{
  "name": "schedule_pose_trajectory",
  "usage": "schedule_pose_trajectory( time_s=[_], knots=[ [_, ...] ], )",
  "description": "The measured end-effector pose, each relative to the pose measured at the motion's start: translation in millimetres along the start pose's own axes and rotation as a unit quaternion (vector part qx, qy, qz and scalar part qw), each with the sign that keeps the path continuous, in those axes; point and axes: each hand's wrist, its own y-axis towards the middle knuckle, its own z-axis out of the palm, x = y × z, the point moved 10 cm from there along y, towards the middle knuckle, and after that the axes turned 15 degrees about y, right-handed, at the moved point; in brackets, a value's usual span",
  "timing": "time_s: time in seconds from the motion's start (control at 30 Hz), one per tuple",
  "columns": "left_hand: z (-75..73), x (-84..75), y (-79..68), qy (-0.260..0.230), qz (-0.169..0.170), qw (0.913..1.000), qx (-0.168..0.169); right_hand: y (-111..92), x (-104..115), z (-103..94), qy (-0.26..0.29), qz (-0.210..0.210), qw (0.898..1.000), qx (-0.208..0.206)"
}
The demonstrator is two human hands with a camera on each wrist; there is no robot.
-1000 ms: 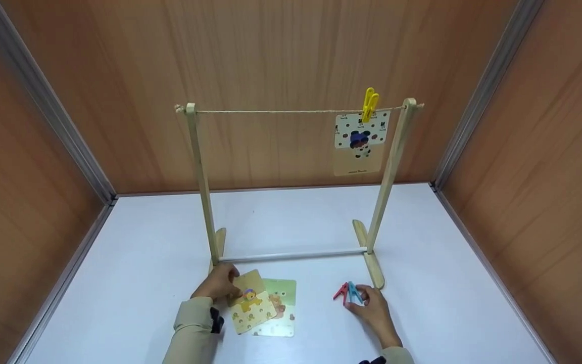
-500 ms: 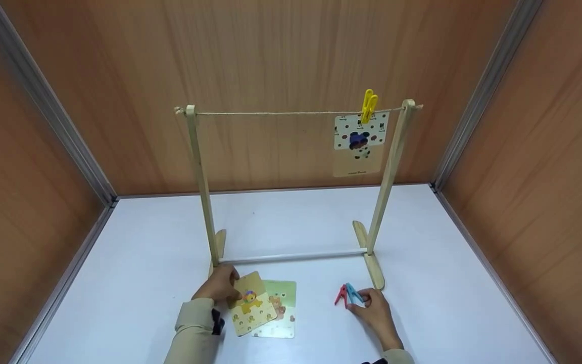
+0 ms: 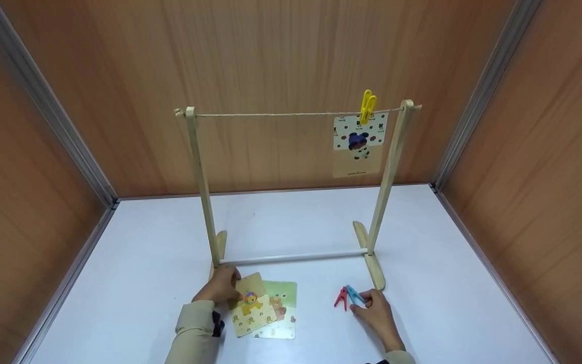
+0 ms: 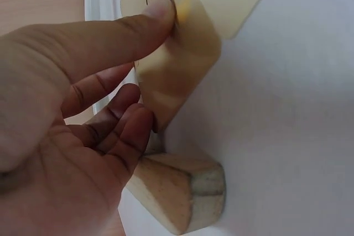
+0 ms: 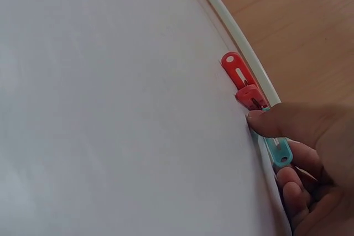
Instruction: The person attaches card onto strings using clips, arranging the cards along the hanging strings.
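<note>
My left hand [image 3: 219,285] pinches the upper left edge of a yellow card [image 3: 253,314] with a cartoon figure. In the left wrist view, the thumb lies on the card's face and fingers reach under its edge. Partly covered by it is a green-and-white card [image 3: 286,326] with a bear, flat on the table. Farther right, my right hand [image 3: 379,314] pinches a blue clothespin [image 3: 354,294] between thumb and fingers. A red clothespin [image 3: 341,298] is right beside the blue one's tip; the right wrist view shows the red clothespin [image 5: 237,71] end to end with the blue.
A wooden stand with a string [image 3: 271,115] rises behind the hands. Near its right post [image 3: 392,172], a yellow clothespin [image 3: 367,107] holds a hanging card [image 3: 356,164]. The stand's left foot [image 4: 177,192] is close to my left fingers. Wooden walls enclose the white table [image 3: 119,283].
My right hand has shifted slightly right, and the blue clothespin has tilted against the red one. My left hand and the yellow card stay nearly in place.
</note>
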Motion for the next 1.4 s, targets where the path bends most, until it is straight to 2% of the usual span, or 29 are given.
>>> schedule_pose_trajectory(
  time_s=[0.13, 0.27, 0.6, 0.9, 1.0, 1.2, 1.4],
  knots=[
    [-2.6, -6.4, -1.2, 0.024, 0.029, 0.9991, -0.019, -1, 1, -0.4, 0.010, -0.004, 1.000, -0.003],
    [-3.7, -9.7, -3.4, 0.022, 0.046, 0.9983, -0.026, -3, 1, -1.1, 0.018, -0.004, 1.000, -0.007],
    [-2.8, -7.3, -3.1, 0.015, 0.025, 0.9994, -0.017, -3, 0, -2.4, 0.022, 0.011, 1.000, -0.019],
    [-4.1, -11.1, -5.6, 0.024, 0.034, 0.9987, -0.029, -5, 2, -4.7, 0.036, -0.005, 0.999, -0.032],
    [-3.6, -9.8, -5.6, 0.011, 0.033, 0.9991, -0.026, -5, 0, -5.2, 0.038, 0.004, 0.999, -0.031],
    [-5.1, -11.3, -8.1, -0.042, 0.054, 0.9974, -0.024, -5, 2, -6.1, 0.050, -0.004, 0.998, -0.033],
    [-4.0, -9.1, -10.5, -0.104, 0.035, 0.9939, -0.013, -4, -3, -9.4, 0.071, 0.031, 0.996, -0.043]
  ],
)
